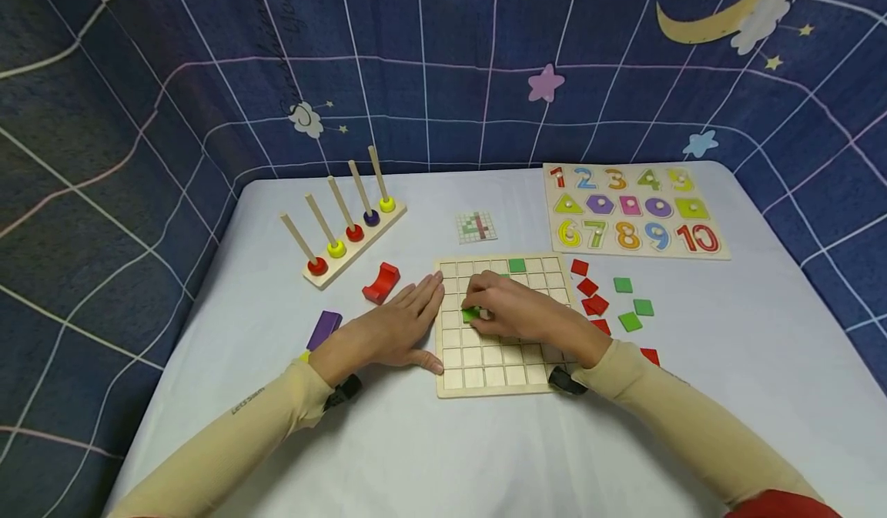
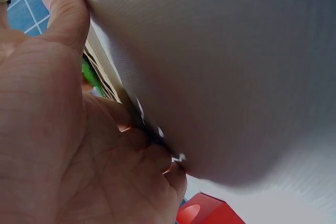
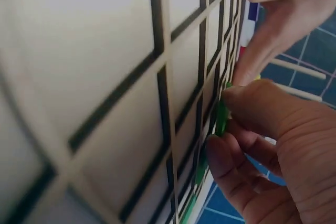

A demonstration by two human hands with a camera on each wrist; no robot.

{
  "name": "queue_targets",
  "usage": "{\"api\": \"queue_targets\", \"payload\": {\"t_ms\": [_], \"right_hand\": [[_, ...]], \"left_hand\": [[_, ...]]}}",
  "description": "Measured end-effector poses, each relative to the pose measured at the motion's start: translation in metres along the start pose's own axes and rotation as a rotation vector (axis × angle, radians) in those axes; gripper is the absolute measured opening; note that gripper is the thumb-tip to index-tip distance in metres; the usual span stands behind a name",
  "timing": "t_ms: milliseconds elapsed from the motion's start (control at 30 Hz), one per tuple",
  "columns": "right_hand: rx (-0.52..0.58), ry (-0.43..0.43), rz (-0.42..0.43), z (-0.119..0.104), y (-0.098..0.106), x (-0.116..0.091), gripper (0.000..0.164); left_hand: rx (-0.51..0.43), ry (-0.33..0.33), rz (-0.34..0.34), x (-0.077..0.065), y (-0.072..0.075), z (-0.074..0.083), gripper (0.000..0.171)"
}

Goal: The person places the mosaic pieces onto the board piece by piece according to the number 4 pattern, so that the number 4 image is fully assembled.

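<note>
The left arm [image 1: 235, 433] and right arm [image 1: 686, 426] reach forward and inward, sleeves [image 1: 301, 391] covering both down to the wrists [image 1: 333, 358]. The left hand [image 1: 405, 322] lies palm down, its fingers [image 1: 421, 293] straight and pointing ahead, its thumb [image 1: 425, 360] spread well away from them. The right hand [image 1: 516, 310] is bent at the fingers, the right thumb [image 3: 254, 106] and fingertips [image 3: 219, 153] meeting in a pinch.

The white surface [image 1: 485, 456] is bordered by blue, grid-patterned fabric [image 1: 453, 29]; a yellow moon [image 1: 705, 31] is seen at upper right.
</note>
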State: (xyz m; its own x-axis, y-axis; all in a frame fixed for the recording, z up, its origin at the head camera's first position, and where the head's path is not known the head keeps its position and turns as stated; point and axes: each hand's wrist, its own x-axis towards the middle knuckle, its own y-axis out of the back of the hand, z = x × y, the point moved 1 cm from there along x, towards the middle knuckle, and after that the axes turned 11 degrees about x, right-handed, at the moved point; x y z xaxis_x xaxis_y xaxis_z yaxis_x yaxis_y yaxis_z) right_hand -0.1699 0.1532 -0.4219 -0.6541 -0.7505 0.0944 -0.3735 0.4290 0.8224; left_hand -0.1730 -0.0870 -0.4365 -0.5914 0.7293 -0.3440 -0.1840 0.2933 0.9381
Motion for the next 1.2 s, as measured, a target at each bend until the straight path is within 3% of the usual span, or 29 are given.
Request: {"api": "queue_targets", "payload": {"t_ms": [333, 500, 933, 1067, 1200], "right_hand": [[-0.077, 0.121, 0.037, -0.002, -0.007, 0.000, 0.004], [-0.132, 0.148, 0.029, -0.005, -0.008, 0.002, 0.011], [-0.124, 0.123, 0.031, -0.003, -0.007, 0.000, 0.011], [-0.081, 0.074, -0.024, -0.004, -0.002, 0.002, 0.008], [-0.052, 0.039, -0.080, -0.004, 0.004, 0.003, 0.009]], "left_hand": [[0.010, -0.005, 0.012, 0.000, 0.001, -0.001, 0.127], [0.009, -0.002, 0.012, 0.000, 0.003, -0.002, 0.128], [0.005, -0.009, 0.022, 0.002, 0.004, -0.001, 0.127], [0.006, -0.007, 0.025, 0.002, 0.002, -0.003, 0.126], [-0.058, -0.021, 0.048, 0.001, -0.006, -0.006, 0.129]]}}
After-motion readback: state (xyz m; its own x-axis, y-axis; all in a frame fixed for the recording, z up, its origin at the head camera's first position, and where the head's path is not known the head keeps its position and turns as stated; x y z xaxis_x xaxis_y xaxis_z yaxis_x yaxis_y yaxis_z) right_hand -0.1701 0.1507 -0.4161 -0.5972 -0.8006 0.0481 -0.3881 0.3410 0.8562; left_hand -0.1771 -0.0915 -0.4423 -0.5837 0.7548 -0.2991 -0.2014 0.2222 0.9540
